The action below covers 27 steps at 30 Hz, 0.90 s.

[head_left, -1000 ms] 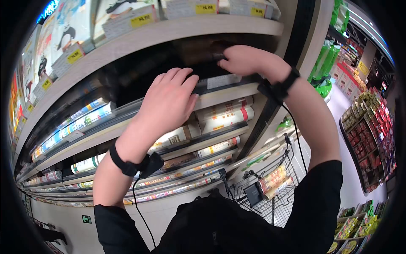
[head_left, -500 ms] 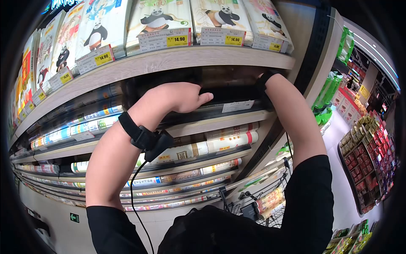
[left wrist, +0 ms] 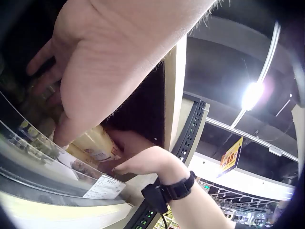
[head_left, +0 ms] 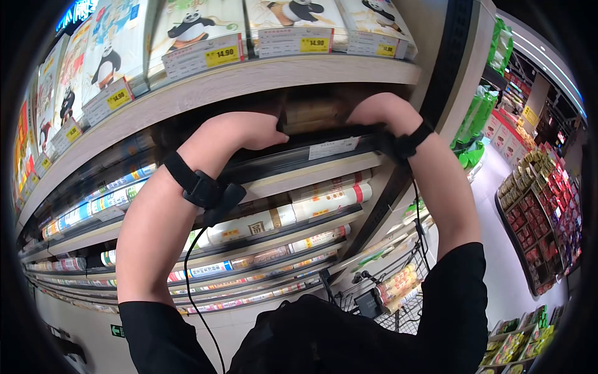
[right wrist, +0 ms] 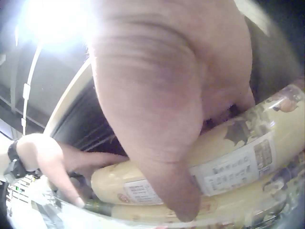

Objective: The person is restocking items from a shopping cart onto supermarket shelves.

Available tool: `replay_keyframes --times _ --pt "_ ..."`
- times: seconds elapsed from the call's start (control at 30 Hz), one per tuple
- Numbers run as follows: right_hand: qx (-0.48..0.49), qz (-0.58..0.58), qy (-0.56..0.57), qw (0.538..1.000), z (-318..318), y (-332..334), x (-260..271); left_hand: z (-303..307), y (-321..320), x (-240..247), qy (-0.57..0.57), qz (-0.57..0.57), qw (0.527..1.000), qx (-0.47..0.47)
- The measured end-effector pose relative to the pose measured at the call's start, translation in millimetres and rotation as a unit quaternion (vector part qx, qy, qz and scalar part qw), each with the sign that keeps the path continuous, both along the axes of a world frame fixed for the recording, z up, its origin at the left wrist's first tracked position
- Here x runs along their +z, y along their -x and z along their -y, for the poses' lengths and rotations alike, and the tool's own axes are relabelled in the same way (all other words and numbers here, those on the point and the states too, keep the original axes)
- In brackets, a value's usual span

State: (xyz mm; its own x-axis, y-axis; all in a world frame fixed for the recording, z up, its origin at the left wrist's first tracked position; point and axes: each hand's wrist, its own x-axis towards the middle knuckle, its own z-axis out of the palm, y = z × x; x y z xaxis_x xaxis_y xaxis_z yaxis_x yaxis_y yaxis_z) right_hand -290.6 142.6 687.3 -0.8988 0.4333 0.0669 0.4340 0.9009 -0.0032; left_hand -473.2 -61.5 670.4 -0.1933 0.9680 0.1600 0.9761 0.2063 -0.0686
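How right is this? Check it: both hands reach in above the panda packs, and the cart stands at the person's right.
One error: the left hand and right hand reach in below the panda packs, not above, as the head view shows. The cart does stand at the person's right.

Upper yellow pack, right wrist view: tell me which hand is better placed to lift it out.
Right, most likely: the right hand straddles the upper pack, thumb across its front and fingers behind, while the left hand is only by one end.
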Motion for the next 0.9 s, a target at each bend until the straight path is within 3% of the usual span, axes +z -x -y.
replay_keyframes --times 0.03,0.07,0.17,0.2,0.27,0.33,0.4,0.47,0.53,0.57,0.7,0.73,0.77,0.87,0.9 --pt "-0.067 0.058 -0.03 0.996 21 -4 5 5 -5 10 0.021 0.008 1.0 0.009" --pt "-0.031 -0.052 -0.04 0.997 34 -17 -1 3 -6 14 0.022 0.007 1.0 0.007" --pt "-0.081 -0.041 -0.059 0.994 64 -36 -6 -11 5 17 0.109 0.001 0.994 -0.029" --pt "-0.016 -0.158 -0.108 0.981 66 -46 -15 -15 11 14 0.113 0.0 0.993 -0.03" --pt "0.116 -0.349 -0.15 0.918 75 -62 -26 -20 18 11 0.078 0.024 0.987 -0.138" --pt "0.165 -0.461 -0.186 0.852 88 -77 -34 -27 12 15 0.058 0.032 0.985 -0.16" --pt "0.154 -0.516 -0.173 0.825 98 -99 -48 -37 -3 23 0.09 0.0 0.988 -0.123" --pt "0.128 -0.568 -0.138 0.801 107 -113 -60 -43 -15 34 0.116 -0.03 0.989 -0.083" --pt "0.069 -0.621 -0.033 0.78 117 -137 -80 -58 -33 39 0.148 -0.068 0.985 -0.06" --pt "0.052 -0.579 -0.054 0.812 105 -155 -94 -66 -30 30 0.104 -0.112 0.982 -0.11" --pt "0.099 -0.699 0.186 0.683 129 -174 -107 -112 -2 3 0.148 -0.083 0.962 -0.212" --pt "0.096 -0.717 0.25 0.644 134 -180 -107 -112 -11 10 0.186 0.03 0.975 -0.118" --pt "0.103 -0.732 0.293 0.606 137 -185 -110 -122 1 4 0.146 0.001 0.979 -0.139" --pt "0.121 -0.724 0.349 0.582 133 -195 -120 -112 24 17 0.097 -0.006 0.985 -0.141" --pt "0.061 -0.711 0.328 0.619 138 -202 -129 -107 28 11 0.02 -0.013 0.982 -0.189"
